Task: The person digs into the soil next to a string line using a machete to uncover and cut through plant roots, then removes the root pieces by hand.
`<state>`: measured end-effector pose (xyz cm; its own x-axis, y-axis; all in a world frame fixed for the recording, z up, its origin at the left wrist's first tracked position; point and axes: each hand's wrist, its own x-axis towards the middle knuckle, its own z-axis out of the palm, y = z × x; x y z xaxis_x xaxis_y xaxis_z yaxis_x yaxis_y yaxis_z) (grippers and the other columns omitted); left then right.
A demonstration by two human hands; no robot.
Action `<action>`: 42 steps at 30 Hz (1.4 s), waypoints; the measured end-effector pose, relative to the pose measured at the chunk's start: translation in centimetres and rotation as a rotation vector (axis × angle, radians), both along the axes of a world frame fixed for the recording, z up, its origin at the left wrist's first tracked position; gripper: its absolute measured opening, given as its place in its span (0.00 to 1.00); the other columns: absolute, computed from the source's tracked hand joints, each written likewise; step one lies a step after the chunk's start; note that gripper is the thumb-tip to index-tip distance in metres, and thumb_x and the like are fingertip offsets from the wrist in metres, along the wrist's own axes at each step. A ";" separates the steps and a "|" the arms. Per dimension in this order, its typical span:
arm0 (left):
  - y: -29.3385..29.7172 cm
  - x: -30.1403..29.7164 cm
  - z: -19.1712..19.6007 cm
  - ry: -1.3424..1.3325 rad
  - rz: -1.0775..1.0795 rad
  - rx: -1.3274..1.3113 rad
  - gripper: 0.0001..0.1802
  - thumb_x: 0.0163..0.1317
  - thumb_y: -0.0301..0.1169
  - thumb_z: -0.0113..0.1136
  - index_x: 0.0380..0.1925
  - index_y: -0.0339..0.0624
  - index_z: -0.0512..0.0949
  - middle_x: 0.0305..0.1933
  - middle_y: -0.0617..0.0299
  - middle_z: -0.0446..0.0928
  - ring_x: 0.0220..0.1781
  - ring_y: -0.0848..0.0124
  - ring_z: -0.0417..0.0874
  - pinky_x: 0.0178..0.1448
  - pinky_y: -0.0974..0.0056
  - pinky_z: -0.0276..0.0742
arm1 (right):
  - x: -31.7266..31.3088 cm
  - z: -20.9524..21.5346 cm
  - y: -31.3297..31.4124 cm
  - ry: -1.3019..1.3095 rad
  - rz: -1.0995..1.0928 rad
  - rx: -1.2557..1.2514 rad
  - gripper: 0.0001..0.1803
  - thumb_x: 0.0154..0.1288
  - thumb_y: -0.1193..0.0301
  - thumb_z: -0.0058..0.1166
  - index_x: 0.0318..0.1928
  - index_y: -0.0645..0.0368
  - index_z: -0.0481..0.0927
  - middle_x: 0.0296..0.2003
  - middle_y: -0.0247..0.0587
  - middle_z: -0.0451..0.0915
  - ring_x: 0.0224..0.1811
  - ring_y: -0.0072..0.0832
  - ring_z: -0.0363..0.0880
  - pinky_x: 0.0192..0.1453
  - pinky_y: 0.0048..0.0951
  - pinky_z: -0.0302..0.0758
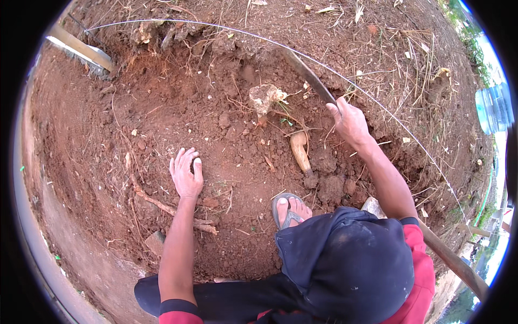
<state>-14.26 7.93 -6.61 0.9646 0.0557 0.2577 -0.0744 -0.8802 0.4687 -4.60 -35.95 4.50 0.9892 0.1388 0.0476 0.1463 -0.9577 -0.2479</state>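
Note:
My right hand (352,123) is closed around the near end of a long, dark, flat blade like a machete (313,80). The blade slants up and to the left over the dug soil, with its far end by a taut string (259,36). My left hand (186,171) is held over the reddish earth with its fingers apart and nothing in it. Between the hands, a pale cut stump (264,98) with frayed fibres and thin roots sticks out of the dirt. Below it lies a short, smooth piece of wood (300,150), its lower end against clods.
My sandalled foot (291,210) stands in the loose soil. A long wooden pole (454,260) slopes away at lower right. A thick root (156,201) lies beside my left forearm. A wooden stake (81,47) is at upper left, a blue plastic bottle (493,109) at far right.

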 end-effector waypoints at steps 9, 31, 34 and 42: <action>-0.1 0.0 0.2 0.019 0.010 -0.009 0.11 0.66 0.36 0.53 0.45 0.51 0.80 0.56 0.67 0.79 0.68 0.63 0.69 0.74 0.51 0.50 | 1.3 -0.1 0.0 -0.515 -0.174 0.354 0.18 0.75 0.57 0.45 0.38 0.62 0.68 0.19 0.51 0.75 0.22 0.46 0.78 0.26 0.42 0.73; -0.1 -0.1 0.3 0.003 0.009 -0.032 0.12 0.64 0.37 0.53 0.43 0.49 0.80 0.55 0.66 0.79 0.67 0.62 0.69 0.75 0.50 0.49 | 1.1 2.5 -0.6 -0.477 -0.052 0.266 0.20 0.74 0.55 0.45 0.36 0.62 0.70 0.18 0.48 0.72 0.20 0.43 0.75 0.26 0.41 0.70; 0.8 -0.5 0.5 0.003 0.019 -0.038 0.11 0.64 0.37 0.54 0.43 0.50 0.80 0.54 0.67 0.79 0.67 0.62 0.70 0.74 0.49 0.49 | 1.6 5.3 3.5 -0.666 -0.219 0.826 0.21 0.74 0.54 0.45 0.38 0.61 0.69 0.18 0.37 0.72 0.19 0.25 0.74 0.22 0.30 0.70; 0.1 0.0 -0.2 -0.002 0.018 -0.039 0.11 0.63 0.36 0.55 0.43 0.50 0.80 0.55 0.67 0.79 0.67 0.62 0.69 0.74 0.49 0.49 | 0.1 -2.0 -0.9 -0.023 -0.099 0.096 0.21 0.75 0.53 0.40 0.38 0.61 0.65 0.24 0.62 0.76 0.31 0.65 0.75 0.32 0.59 0.69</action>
